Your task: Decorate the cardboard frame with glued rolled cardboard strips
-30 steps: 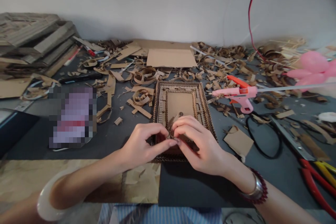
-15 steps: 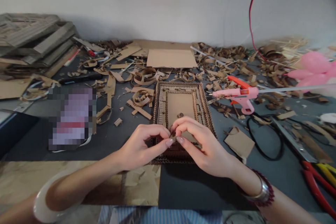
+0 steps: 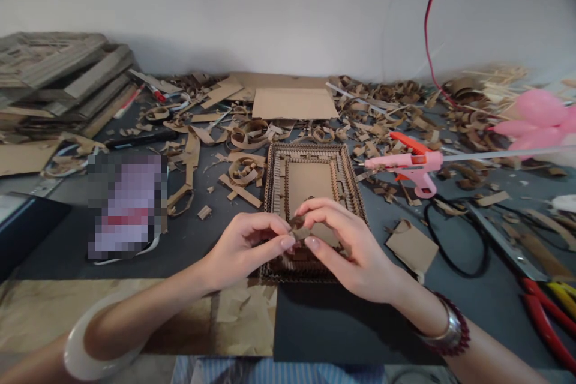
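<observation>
Between my fingertips is a small brown cardboard strip (image 3: pixel 300 232), partly hidden by the fingers. My left hand (image 3: pixel 252 246) pinches its left end between thumb and index finger. The thumb and fingers of my right hand (image 3: pixel 346 246) close on its right side. Both hands hover over the lower half of a rectangular cardboard frame (image 3: pixel 274 186), edged with rows of corrugated strips around a plain brown panel. The hands cover part of that panel and the frame's lower middle.
A pink glue gun (image 3: pixel 405 162) lies right of the frame, its nozzle close to the frame's edge. Red-handled scissors (image 3: pixel 540 312) and a black cable (image 3: pixel 486 252) lie further right. Cardboard scraps (image 3: pixel 245 171) spread across the back. A blurred-out purple object (image 3: pixel 130 210) is at left.
The fingertips have parted slightly, so more of the cardboard strip shows between them. The view has shifted a little; the frame and glue gun lie as before.
</observation>
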A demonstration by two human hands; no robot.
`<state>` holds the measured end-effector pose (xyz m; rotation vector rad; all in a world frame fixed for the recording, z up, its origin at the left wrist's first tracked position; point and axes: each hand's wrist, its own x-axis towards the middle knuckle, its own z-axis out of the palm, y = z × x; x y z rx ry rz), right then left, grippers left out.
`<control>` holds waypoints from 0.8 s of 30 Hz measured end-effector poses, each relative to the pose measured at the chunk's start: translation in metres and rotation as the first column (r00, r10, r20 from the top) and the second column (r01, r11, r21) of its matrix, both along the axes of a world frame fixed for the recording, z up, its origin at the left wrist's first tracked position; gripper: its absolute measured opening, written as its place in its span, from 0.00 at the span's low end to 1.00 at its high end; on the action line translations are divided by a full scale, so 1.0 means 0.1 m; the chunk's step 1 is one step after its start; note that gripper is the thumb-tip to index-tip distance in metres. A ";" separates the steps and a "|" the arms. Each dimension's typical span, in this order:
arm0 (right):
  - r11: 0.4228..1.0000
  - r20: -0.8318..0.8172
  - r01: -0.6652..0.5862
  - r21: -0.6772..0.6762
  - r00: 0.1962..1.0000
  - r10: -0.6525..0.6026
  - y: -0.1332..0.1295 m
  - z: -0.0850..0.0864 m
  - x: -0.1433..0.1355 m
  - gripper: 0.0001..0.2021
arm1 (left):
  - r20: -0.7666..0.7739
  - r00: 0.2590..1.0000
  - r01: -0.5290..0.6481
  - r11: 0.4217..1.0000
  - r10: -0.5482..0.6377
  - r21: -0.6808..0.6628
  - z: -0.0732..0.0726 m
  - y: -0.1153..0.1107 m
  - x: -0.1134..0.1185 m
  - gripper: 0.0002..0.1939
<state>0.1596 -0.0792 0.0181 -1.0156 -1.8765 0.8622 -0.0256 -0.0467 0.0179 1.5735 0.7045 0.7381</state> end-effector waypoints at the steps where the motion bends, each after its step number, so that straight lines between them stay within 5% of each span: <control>1: 0.999 0.006 0.024 0.032 1.000 -0.024 0.00 -0.01 0.00 0.04 | -0.007 1.000 -0.005 1.000 0.005 0.002 0.00 0.01 0.00 0.11; 5: 0.989 -0.009 0.106 0.106 0.994 -0.106 0.00 -0.06 -0.03 0.03 | -0.066 0.998 0.026 1.000 -0.025 0.016 0.00 0.02 -0.01 0.12; 14: 1.000 -0.224 -0.014 -0.012 0.975 0.011 -0.05 -0.09 -0.10 0.08 | -0.171 0.982 0.138 0.925 -0.081 0.354 -0.02 -0.04 -0.02 0.10; 24: 0.992 -0.174 0.076 -0.105 0.980 -0.093 -0.12 -0.11 -0.09 0.08 | -0.192 0.974 0.174 0.940 -0.120 0.293 -0.05 -0.05 -0.01 0.14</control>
